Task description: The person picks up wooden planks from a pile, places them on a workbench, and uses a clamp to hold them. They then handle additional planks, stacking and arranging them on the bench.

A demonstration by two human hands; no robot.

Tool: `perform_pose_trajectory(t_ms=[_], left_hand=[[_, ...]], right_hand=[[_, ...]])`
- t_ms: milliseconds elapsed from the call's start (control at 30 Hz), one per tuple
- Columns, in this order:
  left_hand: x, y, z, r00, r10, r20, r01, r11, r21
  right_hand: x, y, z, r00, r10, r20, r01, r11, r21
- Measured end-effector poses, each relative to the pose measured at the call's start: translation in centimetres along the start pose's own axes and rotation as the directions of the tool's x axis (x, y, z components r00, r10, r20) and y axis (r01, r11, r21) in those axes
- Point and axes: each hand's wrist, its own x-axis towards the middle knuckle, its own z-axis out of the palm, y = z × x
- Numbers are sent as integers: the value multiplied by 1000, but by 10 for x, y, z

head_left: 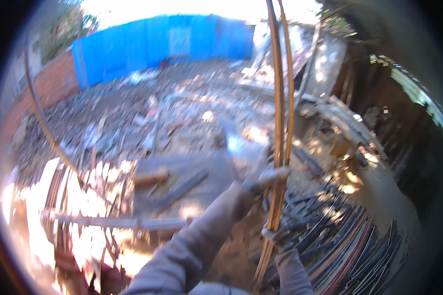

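Observation:
Two or more long, thin brown wooden strips (pixel 279 108) stand nearly upright in front of me, running from the top of the view to the lower edge. My gloved left hand (pixel 269 180) is closed around them at about mid-height. Lower down, my gloved right hand (pixel 278 238) also grips the strips. Left of the strips lies a dark flat board (pixel 211 164), bearing a light brown wooden piece (pixel 150 178) and a narrow dark bar (pixel 182 191). Motion blur hides the finer detail of my fingers.
Many dark strips (pixel 339 246) lie piled at the lower right. Sunlit slats (pixel 59 196) and a pale rail (pixel 118 222) are at the left. Rubble (pixel 192 103) spreads toward a blue sheet fence (pixel 147 44). A thin curved pole (pixel 42 120) leans at far left.

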Motion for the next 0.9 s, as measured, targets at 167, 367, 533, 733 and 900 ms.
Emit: perform_pose_trajectory(t_ms=[167, 367, 533, 733, 900], left_hand=[[-72, -31, 27, 788, -259, -558, 170, 963, -207], [-156, -91, -8, 332, -335, -882, -12, 933, -358], [-195, -129, -98, 48, -436, -899, -103, 893, -439], [-205, -166, -203, -83, -682, -726, -181, 727, -662], [-194, -156, -275, -189, -711, -677, -331, 695, -638]], right_hand=[[-85, 7, -29, 973, 117, 200, -34, 925, -379], [-113, 26, -57, 946, -130, 298, 284, 778, -561], [-106, 54, -102, 865, -423, 270, 424, 326, -845], [40, 61, -132, 893, -258, 370, 438, 304, -846], [186, 36, -73, 787, -172, 593, 614, 313, -724]])
